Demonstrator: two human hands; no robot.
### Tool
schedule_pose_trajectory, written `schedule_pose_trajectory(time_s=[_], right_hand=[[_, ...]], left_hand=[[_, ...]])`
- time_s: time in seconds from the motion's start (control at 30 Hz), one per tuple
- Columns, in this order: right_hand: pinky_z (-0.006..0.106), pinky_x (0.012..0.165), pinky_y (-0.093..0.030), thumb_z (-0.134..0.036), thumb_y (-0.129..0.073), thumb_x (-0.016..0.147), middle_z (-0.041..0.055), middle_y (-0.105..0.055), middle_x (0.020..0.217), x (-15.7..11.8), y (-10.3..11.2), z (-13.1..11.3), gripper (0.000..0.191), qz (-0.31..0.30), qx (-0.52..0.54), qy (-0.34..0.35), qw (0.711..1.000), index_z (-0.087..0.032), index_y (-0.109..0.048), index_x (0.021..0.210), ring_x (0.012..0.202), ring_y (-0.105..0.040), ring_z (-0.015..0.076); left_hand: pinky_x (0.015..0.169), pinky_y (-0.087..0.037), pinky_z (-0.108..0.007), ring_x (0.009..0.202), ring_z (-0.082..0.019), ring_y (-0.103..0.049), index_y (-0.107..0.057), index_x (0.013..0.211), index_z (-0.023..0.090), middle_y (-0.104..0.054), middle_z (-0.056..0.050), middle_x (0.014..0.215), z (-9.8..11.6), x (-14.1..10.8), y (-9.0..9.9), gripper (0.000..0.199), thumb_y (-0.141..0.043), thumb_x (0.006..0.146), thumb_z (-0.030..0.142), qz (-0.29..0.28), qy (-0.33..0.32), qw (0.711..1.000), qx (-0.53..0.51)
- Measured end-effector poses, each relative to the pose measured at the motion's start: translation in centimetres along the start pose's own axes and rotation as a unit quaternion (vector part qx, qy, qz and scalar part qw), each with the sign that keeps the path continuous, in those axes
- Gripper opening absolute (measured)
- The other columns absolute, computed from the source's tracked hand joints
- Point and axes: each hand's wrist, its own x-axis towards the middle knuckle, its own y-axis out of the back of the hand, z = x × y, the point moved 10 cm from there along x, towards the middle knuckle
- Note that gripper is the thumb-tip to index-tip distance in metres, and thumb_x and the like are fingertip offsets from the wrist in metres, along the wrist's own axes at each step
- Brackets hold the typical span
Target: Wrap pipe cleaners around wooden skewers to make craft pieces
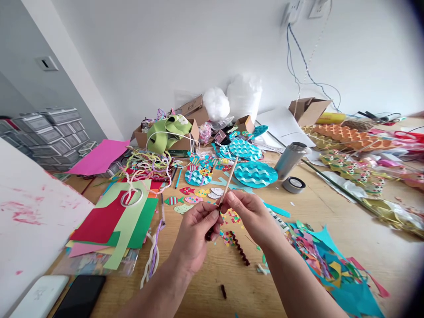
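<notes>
My left hand (200, 229) and my right hand (250, 216) meet over the middle of the table, fingers closed. A thin wooden stick (229, 180) slants up from between their fingertips. A dark brown fuzzy piece (208, 235) shows under my left fingers, at the stick's lower end. My right thumb and forefinger pinch the stick just above my left fingertips. On the table below lies a twisted dark brown strip (240, 248), and nearer me a short dark bit (223, 291). Paper fish (193, 199) and small coloured dots (228, 238) lie beyond and under the hands.
Coloured paper sheets (96, 221), a white power bank (43, 295) and a black phone (79, 297) are at left. Blue wavy discs (255, 174), a steel flask (291, 160) and its lid (294, 184) stand behind. Paper scraps (331, 265) lie right, egg-carton pieces (354, 137) farther back.
</notes>
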Motion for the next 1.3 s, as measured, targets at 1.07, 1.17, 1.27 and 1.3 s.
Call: schedule_pose_trajectory(time_s=[1.07, 1.17, 1.27, 1.3], right_hand=[[0.023, 0.048, -0.03, -0.05, -0.056, 0.082, -0.0035, -0.045, 0.055, -0.3, 0.1, 0.6, 0.039, -0.012, -0.09, -0.04, 0.995, -0.016, -0.052, 0.063, 0.052, -0.038, 0.01], [0.023, 0.051, -0.034, -0.05, -0.057, 0.082, -0.002, -0.05, 0.058, -0.3, 0.2, 0.7, 0.038, -0.017, -0.065, -0.047, 0.997, -0.016, -0.055, 0.065, 0.054, -0.043, 0.0106], [0.024, 0.059, -0.04, -0.049, -0.056, 0.083, 0.001, -0.057, 0.066, -0.3, -0.2, 0.8, 0.036, -0.053, -0.03, -0.043, 0.997, -0.015, -0.059, 0.071, 0.063, -0.051, 0.013], [0.025, 0.062, -0.042, -0.048, -0.058, 0.083, 0.0019, -0.058, 0.069, -0.3, -0.3, 0.8, 0.034, -0.063, -0.013, -0.044, 0.997, -0.015, -0.06, 0.073, 0.065, -0.053, 0.0139]], left_hand=[[0.044, -0.025, -0.018, 0.047, -0.004, -0.042, -0.059, 0.07, 0.014, -0.053, 0.003, 0.057, -0.7, 0.5, 0.4, 0.021, -0.074, 0.068, 0.027, 0.0, 0.011, 1.0, 0.007], [0.043, -0.024, -0.018, 0.046, -0.004, -0.043, -0.059, 0.071, 0.013, -0.054, 0.002, 0.058, -1.0, 0.6, 0.3, 0.021, -0.074, 0.068, 0.027, -0.003, 0.026, 1.0, -0.014], [0.042, -0.024, -0.018, 0.046, -0.004, -0.043, -0.058, 0.07, 0.013, -0.054, 0.002, 0.058, -1.2, 0.5, 0.2, 0.022, -0.074, 0.067, 0.027, -0.004, 0.042, 0.999, -0.035], [0.042, -0.024, -0.018, 0.046, -0.004, -0.043, -0.058, 0.07, 0.013, -0.054, 0.002, 0.058, -1.2, 0.5, 0.2, 0.022, -0.075, 0.066, 0.027, -0.002, 0.045, 0.998, -0.039]])
